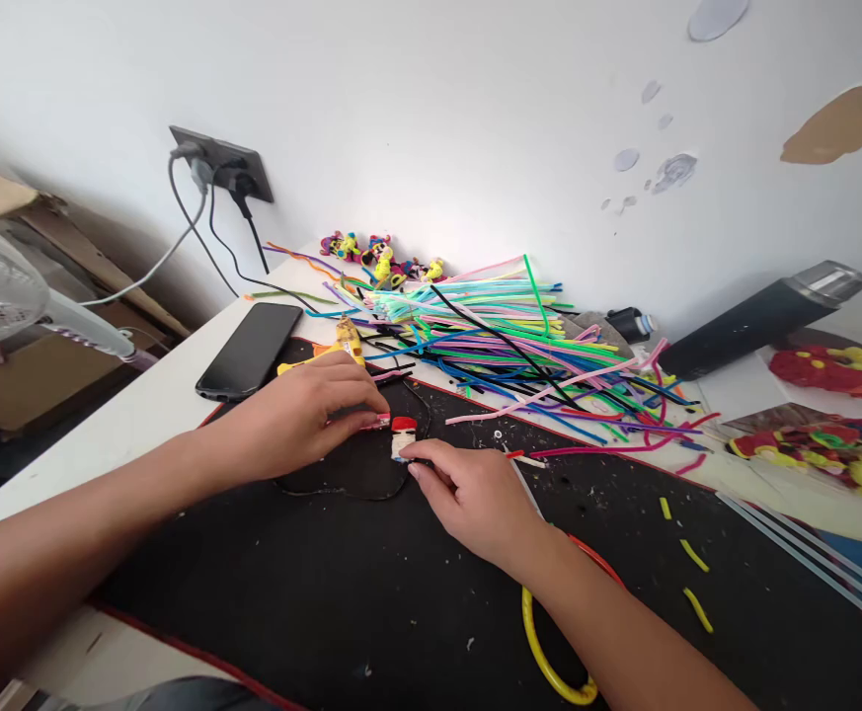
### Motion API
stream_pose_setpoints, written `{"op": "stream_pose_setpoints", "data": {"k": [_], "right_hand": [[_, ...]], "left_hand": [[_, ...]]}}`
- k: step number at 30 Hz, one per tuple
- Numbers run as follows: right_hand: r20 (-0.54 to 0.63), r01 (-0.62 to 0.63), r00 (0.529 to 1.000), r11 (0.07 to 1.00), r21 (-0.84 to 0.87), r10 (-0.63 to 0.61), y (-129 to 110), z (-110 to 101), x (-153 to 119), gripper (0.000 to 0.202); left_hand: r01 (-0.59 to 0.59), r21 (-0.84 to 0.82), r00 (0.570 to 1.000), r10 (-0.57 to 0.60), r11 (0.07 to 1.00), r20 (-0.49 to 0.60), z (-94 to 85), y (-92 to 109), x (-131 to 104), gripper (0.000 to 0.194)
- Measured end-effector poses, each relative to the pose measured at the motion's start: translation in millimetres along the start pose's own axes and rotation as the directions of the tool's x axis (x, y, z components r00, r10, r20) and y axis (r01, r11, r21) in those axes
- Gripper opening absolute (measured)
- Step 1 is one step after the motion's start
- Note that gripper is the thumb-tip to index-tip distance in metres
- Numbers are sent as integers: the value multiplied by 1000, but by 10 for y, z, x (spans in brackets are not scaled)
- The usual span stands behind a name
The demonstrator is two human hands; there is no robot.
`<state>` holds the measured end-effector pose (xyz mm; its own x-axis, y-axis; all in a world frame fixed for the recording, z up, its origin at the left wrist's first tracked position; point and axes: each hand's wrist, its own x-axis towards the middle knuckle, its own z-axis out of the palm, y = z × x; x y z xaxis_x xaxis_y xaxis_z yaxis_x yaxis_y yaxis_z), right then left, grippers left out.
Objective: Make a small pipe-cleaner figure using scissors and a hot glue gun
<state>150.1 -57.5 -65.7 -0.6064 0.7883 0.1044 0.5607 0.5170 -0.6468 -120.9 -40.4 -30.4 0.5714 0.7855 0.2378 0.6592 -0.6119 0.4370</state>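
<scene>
Apparently for steadiness, the right hand is pinching a red-topped white piece low, while the left hand is pinching a pink piece beside it.

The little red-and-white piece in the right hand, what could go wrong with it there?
The red-and-white piece might slip, since the right hand seems to pinch only its lower end. A finger could snag the thin black cord looping on the black mat. The left hand is close to the yellow glue gun; its tip might be hot, but I can't tell.
</scene>
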Motion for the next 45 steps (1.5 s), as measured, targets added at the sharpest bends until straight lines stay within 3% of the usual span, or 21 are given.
{"op": "stream_pose_setpoints", "data": {"k": [9, 18, 28, 32, 39, 45], "right_hand": [[17, 7, 1000, 1000, 4, -8, 15, 4, 2, 25], [9, 14, 1000, 1000, -23, -13, 18, 11, 1, 24], [12, 21, 1000, 999, -25, -20, 25, 21, 8, 22], [3, 22, 1000, 1000, 1, -22, 31, 23, -2, 24], [-27, -6, 1000, 998, 68, 7, 18, 0, 7, 23], [-109, -22, 994, 998, 58, 29, 49, -2, 0, 23]], "left_hand": [[-194, 180, 979, 203, 964, -31, 175, 116, -99, 31], [-259, 314, 962, 272, 914, 3, 286, 99, -97, 33], [-259, 309, 961, 277, 915, -14, 319, 92, -98, 33], [-267, 308, 951, 301, 913, -67, 278, 90, -114, 30], [-230, 252, 953, 269, 940, -135, 293, 131, -159, 9], [-245, 207, 949, 278, 947, -147, 355, 192, -182, 17]]}}
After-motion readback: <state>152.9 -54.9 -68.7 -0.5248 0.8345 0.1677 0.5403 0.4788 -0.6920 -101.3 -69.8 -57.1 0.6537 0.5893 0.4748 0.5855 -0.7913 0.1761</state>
